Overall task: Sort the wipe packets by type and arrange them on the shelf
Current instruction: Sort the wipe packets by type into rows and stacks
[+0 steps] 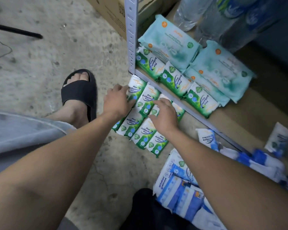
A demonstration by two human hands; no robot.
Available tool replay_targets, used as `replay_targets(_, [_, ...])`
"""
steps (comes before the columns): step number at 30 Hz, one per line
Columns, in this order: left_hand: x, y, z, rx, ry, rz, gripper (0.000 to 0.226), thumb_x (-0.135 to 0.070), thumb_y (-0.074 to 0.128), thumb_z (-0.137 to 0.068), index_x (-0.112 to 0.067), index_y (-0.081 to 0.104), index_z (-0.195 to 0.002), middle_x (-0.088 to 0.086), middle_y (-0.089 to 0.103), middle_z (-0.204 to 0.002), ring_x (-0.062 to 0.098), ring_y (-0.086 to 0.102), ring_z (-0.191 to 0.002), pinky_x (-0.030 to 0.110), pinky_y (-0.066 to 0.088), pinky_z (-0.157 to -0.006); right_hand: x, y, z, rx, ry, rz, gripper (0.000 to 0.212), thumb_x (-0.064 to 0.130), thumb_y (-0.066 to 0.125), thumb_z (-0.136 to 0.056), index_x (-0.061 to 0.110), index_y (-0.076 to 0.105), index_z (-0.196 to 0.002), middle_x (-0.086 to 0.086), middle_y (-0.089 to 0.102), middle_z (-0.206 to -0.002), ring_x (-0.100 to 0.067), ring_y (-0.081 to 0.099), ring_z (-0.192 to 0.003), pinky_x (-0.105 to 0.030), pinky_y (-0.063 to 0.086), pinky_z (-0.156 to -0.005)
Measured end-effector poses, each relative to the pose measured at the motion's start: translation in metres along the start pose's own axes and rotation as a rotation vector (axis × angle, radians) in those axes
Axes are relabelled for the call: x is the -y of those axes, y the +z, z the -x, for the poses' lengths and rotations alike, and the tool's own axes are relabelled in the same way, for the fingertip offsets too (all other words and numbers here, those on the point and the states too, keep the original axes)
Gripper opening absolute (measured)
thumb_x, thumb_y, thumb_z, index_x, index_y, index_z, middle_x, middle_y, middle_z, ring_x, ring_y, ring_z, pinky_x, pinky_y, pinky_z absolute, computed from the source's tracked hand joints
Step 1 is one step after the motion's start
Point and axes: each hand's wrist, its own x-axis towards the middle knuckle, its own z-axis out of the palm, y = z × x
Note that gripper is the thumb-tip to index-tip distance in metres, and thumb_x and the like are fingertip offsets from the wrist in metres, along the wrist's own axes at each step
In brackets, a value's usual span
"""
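Concrete floor by the shelf front edge: left grip holds a green packet, right grip spread wide over other packets.

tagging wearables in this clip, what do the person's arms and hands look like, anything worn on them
The left forearm and right forearm are bare as far as the frame shows, with no sleeves. The left hand and right hand wear no gloves, and no watch, band or ring shows.

Packet mostly under right hand
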Motion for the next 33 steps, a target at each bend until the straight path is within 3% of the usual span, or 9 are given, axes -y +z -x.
replay_targets(3, [-0.021,0.006,0.031,-0.063,0.012,-0.03,0.057,-0.041,0.06,-0.093,-0.017,0.046,-0.144,0.011,0.047,-0.14,0.036,0.043,-0.123,0.048,0.041,-0.103,-0.018,-0.017,0.026,-0.01,0.018,0.022,0.044,0.016,0.072,-0.087,0.015,0.061,-0.131,-0.002,0.053,-0.139,-0.025,0.051,-0.125,-0.032,0.044,-0.101])
replay_targets(11, [-0.088,0.039,0.113,0.118,0.195,-0.018,0.054,-0.04,0.06,-0.094,-0.014,0.051,-0.14,0.012,0.05,-0.139,0.035,0.048,-0.124,0.047,0.046,-0.097,-0.079,-0.071,0.114,-0.069,0.156,0.029,0.033,0.017,0.07,-0.083,0.018,0.067,-0.116,-0.006,0.064,-0.122,-0.028,0.06,-0.112,-0.034,0.049,-0.093])
replay_targets(17, [-0.118,0.067,0.168,0.24,0.222,0.042,0.049,-0.037,0.065,-0.092,-0.017,0.056,-0.136,0.011,0.053,-0.135,0.034,0.055,-0.119,0.043,0.048,-0.096,-0.134,-0.088,0.184,-0.107,0.28,-0.011,0.041,0.018,0.069,-0.086,0.019,0.063,-0.126,-0.005,0.061,-0.13,-0.028,0.056,-0.116,-0.032,0.046,-0.089])
replay_targets(20, [-0.122,0.082,0.189,0.3,0.264,0.034,0.048,-0.035,0.064,-0.094,-0.016,0.055,-0.137,0.01,0.054,-0.132,0.033,0.057,-0.114,0.038,0.049,-0.091,-0.16,-0.084,0.215,-0.083,0.318,-0.028,0.04,0.018,0.068,-0.089,0.017,0.062,-0.129,-0.005,0.06,-0.131,-0.027,0.055,-0.117,-0.029,0.042,-0.086])
replay_targets(23, [-0.125,0.098,0.201,0.337,0.324,0.024,0.044,-0.032,0.066,-0.091,-0.019,0.06,-0.133,0.007,0.056,-0.13,0.032,0.059,-0.112,0.037,0.049,-0.085,-0.178,-0.069,0.248,-0.09,0.389,-0.104,0.037,0.018,0.069,-0.09,0.014,0.063,-0.126,-0.005,0.062,-0.126,-0.024,0.059,-0.113,-0.032,0.048,-0.091])
replay_targets(27, [-0.125,0.122,0.217,0.424,0.369,-0.06,0.052,-0.039,0.066,-0.092,-0.019,0.056,-0.14,0.005,0.052,-0.14,0.028,0.058,-0.116,0.033,0.048,-0.092,-0.191,-0.035,0.294,-0.079,0.498,-0.275,0.037,0.02,0.073,-0.089,0.013,0.065,-0.124,-0.002,0.067,-0.122,-0.018,0.062,-0.11,-0.028,0.049,-0.092])
replay_targets(30, [-0.124,0.134,0.23,0.42,0.34,-0.069,0.059,-0.037,0.073,-0.088,-0.016,0.055,-0.14,0.007,0.049,-0.141,0.028,0.057,-0.117,0.032,0.046,-0.094,-0.188,-0.004,0.32,-0.071,0.564,-0.365,0.039,0.028,0.077,-0.085,0.013,0.067,-0.12,0.001,0.07,-0.115,-0.015,0.064,-0.105,-0.026,0.05,-0.09])
replay_targets(33, [-0.118,0.138,0.246,0.364,0.202,0.042,0.058,-0.031,0.079,-0.084,-0.011,0.053,-0.132,0.006,0.051,-0.131,0.021,0.059,-0.101,0.029,0.045,-0.083,-0.179,0.008,0.326,-0.076,0.59,-0.398,0.042,0.031,0.078,-0.085,0.014,0.065,-0.12,0.002,0.067,-0.113,-0.018,0.064,-0.104,-0.028,0.05,-0.085])
